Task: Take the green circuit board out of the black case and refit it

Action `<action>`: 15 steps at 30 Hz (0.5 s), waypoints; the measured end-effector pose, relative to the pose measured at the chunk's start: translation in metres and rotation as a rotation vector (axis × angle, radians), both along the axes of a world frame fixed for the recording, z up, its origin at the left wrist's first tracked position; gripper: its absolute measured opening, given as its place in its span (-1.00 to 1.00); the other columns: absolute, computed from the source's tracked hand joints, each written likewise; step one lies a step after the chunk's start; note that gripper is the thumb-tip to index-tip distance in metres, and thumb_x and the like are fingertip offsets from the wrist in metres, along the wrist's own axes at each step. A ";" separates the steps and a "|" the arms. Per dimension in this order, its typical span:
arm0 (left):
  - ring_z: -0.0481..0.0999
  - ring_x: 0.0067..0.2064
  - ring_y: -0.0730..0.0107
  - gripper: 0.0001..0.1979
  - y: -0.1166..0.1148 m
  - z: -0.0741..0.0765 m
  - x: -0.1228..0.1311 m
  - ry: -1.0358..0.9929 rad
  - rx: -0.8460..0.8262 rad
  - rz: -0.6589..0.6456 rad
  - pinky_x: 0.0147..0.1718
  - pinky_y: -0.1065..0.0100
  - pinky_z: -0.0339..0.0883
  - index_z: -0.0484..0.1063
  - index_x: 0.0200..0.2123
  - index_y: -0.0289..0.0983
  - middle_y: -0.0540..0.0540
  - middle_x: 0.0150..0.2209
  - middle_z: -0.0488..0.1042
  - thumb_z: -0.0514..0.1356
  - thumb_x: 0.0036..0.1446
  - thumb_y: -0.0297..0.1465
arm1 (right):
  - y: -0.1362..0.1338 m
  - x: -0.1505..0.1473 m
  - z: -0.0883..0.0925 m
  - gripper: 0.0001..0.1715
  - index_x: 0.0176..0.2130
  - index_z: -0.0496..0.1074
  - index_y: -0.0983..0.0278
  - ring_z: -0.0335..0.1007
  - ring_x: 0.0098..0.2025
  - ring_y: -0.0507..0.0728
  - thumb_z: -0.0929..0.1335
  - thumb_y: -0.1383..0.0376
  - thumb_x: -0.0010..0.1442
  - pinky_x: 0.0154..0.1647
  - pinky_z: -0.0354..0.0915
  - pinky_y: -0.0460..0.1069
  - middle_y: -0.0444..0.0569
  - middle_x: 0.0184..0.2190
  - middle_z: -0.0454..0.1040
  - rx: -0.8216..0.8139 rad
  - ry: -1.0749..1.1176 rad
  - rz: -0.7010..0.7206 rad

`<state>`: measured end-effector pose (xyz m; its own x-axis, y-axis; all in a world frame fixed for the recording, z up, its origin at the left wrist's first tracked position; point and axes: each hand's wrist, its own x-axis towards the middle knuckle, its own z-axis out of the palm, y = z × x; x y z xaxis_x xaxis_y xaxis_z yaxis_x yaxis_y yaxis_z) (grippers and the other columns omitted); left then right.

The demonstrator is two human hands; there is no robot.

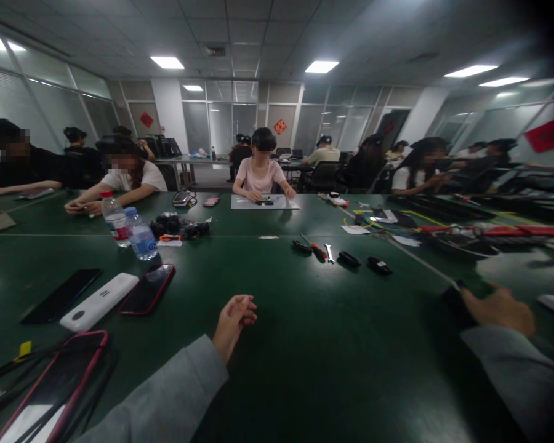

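Note:
My left hand (233, 323) hovers low over the green table (314, 344), in a grey sleeve. Its fingers are loosely curled together and nothing shows in them. It is nearest to a red-edged phone (146, 289) to its left. My right hand (498, 307) rests at the right side of the table, also in a grey sleeve, with its fingers closed round a small black object (453, 299) that sticks out to the left. Further out, between the hands, lie an orange-handled screwdriver (317, 248), a small wrench (329, 253) and two black pieces (364, 261).
On the left lie a black phone (61, 295), a white power bank (99, 301), a red-cased phone (50, 387) and two water bottles (129, 229). Several people sit around the table; one opposite works on a grey mat (264, 203). Cables and red parts (466, 232) clutter the right.

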<state>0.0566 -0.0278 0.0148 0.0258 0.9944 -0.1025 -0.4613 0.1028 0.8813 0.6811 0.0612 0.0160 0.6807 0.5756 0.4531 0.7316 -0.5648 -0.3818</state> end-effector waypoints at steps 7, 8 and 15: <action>0.43 -0.40 0.44 -0.65 -0.001 0.002 0.000 0.015 0.010 -0.020 -0.38 0.35 0.26 0.40 -0.23 -0.31 -0.11 -0.33 0.42 0.21 -0.02 -0.18 | 0.002 0.012 -0.003 0.16 0.08 0.19 0.60 0.12 0.01 0.68 0.20 -0.29 -0.12 -0.48 0.06 0.28 0.73 -0.23 0.21 -0.071 0.136 0.004; 0.43 -0.40 0.45 -0.66 -0.001 0.001 0.000 0.016 0.015 -0.021 -0.38 0.36 0.26 0.40 -0.23 -0.31 -0.10 -0.33 0.42 0.21 -0.02 -0.18 | 0.003 0.012 -0.003 0.14 0.07 0.21 0.57 0.15 0.00 0.66 0.21 -0.29 -0.13 -0.47 0.08 0.28 0.71 -0.23 0.23 -0.096 0.138 -0.015; 0.43 -0.41 0.45 -0.66 0.001 -0.002 -0.001 0.027 0.011 -0.028 -0.39 0.36 0.27 0.38 -0.23 -0.32 -0.11 -0.33 0.41 0.19 0.00 -0.19 | 0.001 0.000 -0.003 0.24 0.10 0.16 0.60 0.09 0.01 0.72 0.09 -0.37 -0.14 -0.46 0.07 0.36 0.75 -0.27 0.20 -0.062 0.102 0.135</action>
<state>0.0561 -0.0270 0.0126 0.0505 0.9944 -0.0930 -0.4341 0.1058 0.8946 0.6816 0.0625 0.0127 0.6357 0.6899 0.3463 0.7618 -0.4885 -0.4254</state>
